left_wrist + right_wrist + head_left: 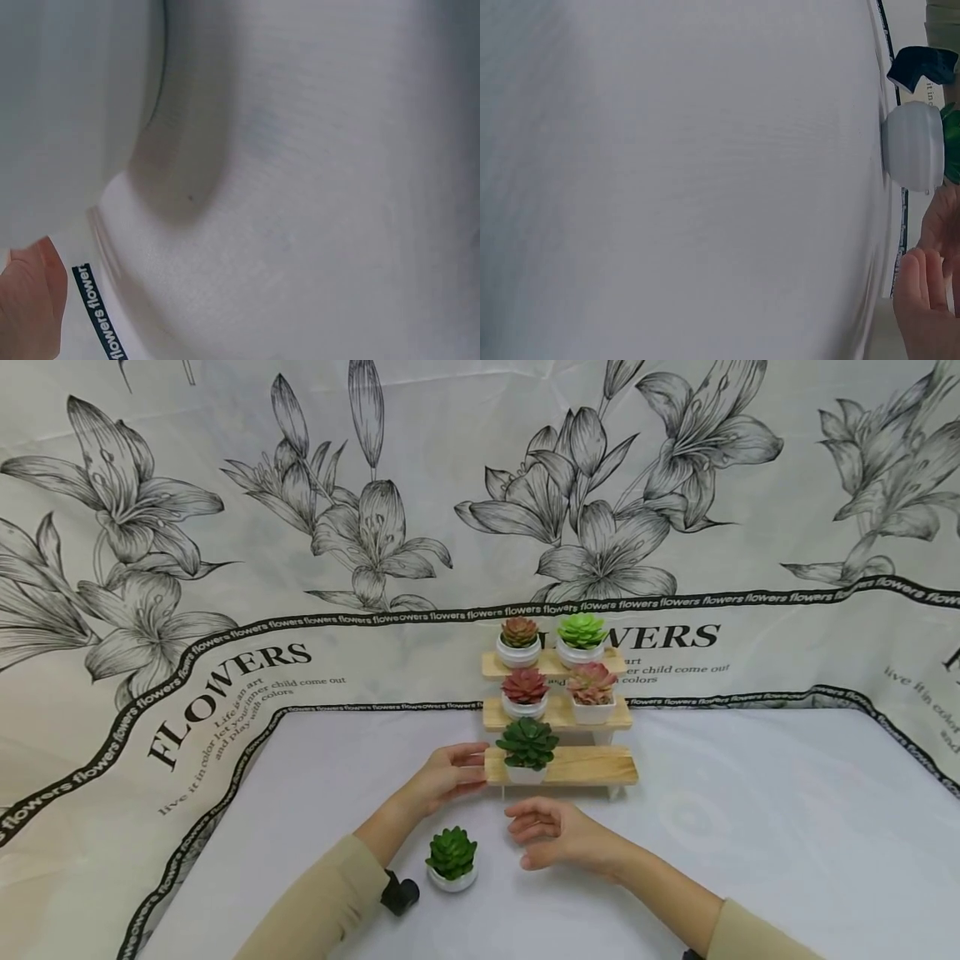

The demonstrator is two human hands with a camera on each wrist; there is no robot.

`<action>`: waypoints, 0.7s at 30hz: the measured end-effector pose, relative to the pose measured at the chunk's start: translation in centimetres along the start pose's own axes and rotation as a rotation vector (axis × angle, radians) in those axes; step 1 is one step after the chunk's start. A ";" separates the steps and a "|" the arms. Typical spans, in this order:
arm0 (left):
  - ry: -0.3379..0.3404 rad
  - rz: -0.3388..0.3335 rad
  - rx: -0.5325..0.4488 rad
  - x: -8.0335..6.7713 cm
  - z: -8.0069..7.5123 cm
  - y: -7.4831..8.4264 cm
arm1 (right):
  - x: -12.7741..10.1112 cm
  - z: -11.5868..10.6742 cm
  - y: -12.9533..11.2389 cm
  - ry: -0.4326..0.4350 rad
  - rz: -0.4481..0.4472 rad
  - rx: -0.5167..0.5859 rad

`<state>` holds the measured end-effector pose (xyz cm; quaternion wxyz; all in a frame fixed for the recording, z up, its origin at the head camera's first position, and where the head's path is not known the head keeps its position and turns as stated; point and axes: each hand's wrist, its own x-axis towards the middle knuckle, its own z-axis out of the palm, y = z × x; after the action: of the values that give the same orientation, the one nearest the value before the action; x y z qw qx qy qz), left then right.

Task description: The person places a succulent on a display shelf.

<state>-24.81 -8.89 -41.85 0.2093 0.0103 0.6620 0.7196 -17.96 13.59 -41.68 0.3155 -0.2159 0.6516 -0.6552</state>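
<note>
A three-tier wooden stand (592,767) stands at the back of the white table. My left hand (450,774) holds the left end of its lowest shelf, beside a dark green succulent in a white pot (527,747). My right hand (551,835) hovers in front of the stand with relaxed fingers, holding nothing. A green succulent in a white pot (452,858) sits on the table between my forearms; the right wrist view shows its pot (913,145) near my fingers (922,300). The left wrist view shows only cloth and a fingertip (30,304).
The middle shelf holds a red succulent (524,690) and a pink one (592,690); the top shelf holds a reddish one (519,639) and a light green one (582,637). A flower-printed cloth (225,568) covers the wall and table edges.
</note>
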 end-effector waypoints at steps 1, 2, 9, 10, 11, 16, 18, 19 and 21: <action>-0.002 0.004 -0.001 0.0 0.0 0.0 | 0.2 0.3 0.0 -0.003 -0.001 -0.002; -0.005 0.009 0.000 0.0 0.0 0.0 | 0.5 0.5 0.0 -0.004 -0.003 -0.005; -0.015 0.022 0.004 -0.1 0.0 0.1 | 2.2 1.9 0.3 -0.025 0.006 -0.028; -0.017 0.022 0.005 -0.1 0.0 0.0 | 2.4 2.0 0.5 -0.030 0.006 -0.030; -0.018 0.021 0.008 -0.1 0.0 0.0 | 2.5 2.2 0.6 -0.034 0.005 -0.032; -0.033 0.027 0.003 -0.1 -0.2 -0.2 | 3.3 3.1 1.1 -0.042 0.004 -0.043; -0.042 0.035 0.002 0.0 -0.2 -0.3 | 3.7 3.4 1.1 -0.044 0.005 -0.042; -0.044 0.036 0.000 0.0 -0.2 -0.3 | 3.8 3.6 1.2 -0.046 0.004 -0.042; -0.041 0.033 -0.003 -0.1 -0.3 -0.3 | 4.2 3.9 1.3 -0.056 -0.002 -0.037</action>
<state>-24.75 -9.17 -42.11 0.2109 0.0356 0.6562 0.7236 -18.02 7.91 -43.23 0.3288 -0.2407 0.6541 -0.6372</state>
